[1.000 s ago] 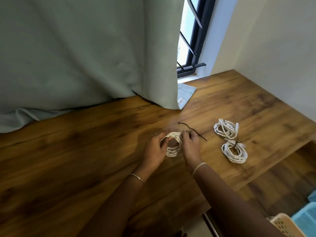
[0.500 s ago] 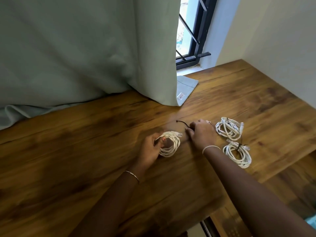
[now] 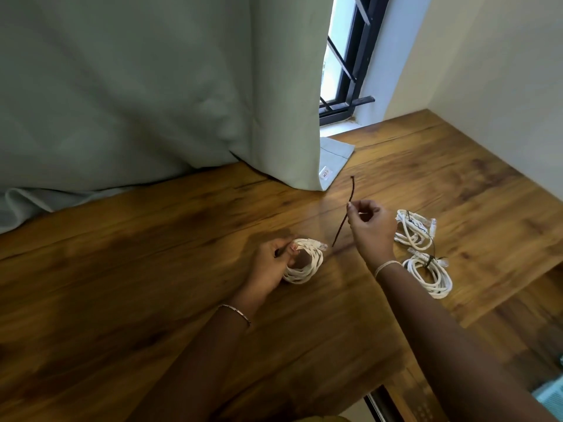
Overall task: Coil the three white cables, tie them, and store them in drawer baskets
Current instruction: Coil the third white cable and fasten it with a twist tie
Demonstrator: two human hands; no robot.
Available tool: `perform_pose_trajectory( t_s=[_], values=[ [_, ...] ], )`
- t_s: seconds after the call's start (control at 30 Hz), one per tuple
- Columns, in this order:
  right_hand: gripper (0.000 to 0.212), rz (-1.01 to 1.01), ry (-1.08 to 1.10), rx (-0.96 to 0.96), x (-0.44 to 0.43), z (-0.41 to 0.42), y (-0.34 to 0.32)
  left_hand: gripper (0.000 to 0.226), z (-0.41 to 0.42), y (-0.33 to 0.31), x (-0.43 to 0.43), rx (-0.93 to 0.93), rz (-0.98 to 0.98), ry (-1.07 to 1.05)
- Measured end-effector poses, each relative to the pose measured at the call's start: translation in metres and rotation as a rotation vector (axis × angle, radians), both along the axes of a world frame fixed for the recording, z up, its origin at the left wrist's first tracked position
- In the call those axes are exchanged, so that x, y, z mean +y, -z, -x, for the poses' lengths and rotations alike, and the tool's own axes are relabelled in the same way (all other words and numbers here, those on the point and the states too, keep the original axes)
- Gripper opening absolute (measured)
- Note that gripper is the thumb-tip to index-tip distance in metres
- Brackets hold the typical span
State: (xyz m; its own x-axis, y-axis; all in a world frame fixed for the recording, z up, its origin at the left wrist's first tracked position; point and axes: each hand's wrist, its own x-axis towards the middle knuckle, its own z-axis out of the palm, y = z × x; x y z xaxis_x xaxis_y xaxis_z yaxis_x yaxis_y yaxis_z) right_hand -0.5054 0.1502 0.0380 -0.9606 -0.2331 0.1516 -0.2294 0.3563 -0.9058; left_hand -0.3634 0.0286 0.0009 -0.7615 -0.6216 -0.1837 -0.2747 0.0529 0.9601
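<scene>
My left hand (image 3: 271, 263) grips a coiled white cable (image 3: 306, 263) that rests on the wooden table (image 3: 152, 269), its clear plug at the top. My right hand (image 3: 370, 228) is raised above the table and pinches a thin dark tie (image 3: 345, 211) near its middle, so the tie stands nearly upright. To the right lie two more coiled white cables, each bound with a dark tie: the farther one (image 3: 414, 229) partly behind my right hand, the nearer one (image 3: 429, 274) by the table's right edge.
A pale green curtain (image 3: 152, 86) hangs down onto the back of the table, its corner folded on the wood. A black-framed window (image 3: 347, 62) and white walls close the back right corner. Below the table's near right edge lie lower wooden surfaces.
My right hand picked the dark tie up off the table and lifted it. My left hand keeps hold of the coil, which stayed in place.
</scene>
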Motion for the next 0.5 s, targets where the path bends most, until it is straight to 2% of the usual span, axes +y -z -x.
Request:
perform_pose_trajectory(
  t_s=[0.13,0.23,0.33,0.5],
  values=[
    [0.004,0.289,0.031,-0.144,-0.002,-0.033,-0.024,0.031,-0.004,-0.003,-0.005,0.025,-0.032,-0.029],
    [0.006,0.410,0.016,-0.234,-0.005,-0.058,-0.035,0.030,-0.010,-0.009,-0.009,0.046,-0.040,-0.055],
    [0.003,0.445,-0.013,-0.301,-0.011,-0.078,-0.039,0.030,-0.018,-0.014,-0.014,0.074,-0.033,-0.116],
    [0.014,0.416,-0.042,-0.315,-0.025,-0.100,-0.036,0.029,-0.037,-0.020,-0.021,0.108,-0.021,-0.231]
  ],
)
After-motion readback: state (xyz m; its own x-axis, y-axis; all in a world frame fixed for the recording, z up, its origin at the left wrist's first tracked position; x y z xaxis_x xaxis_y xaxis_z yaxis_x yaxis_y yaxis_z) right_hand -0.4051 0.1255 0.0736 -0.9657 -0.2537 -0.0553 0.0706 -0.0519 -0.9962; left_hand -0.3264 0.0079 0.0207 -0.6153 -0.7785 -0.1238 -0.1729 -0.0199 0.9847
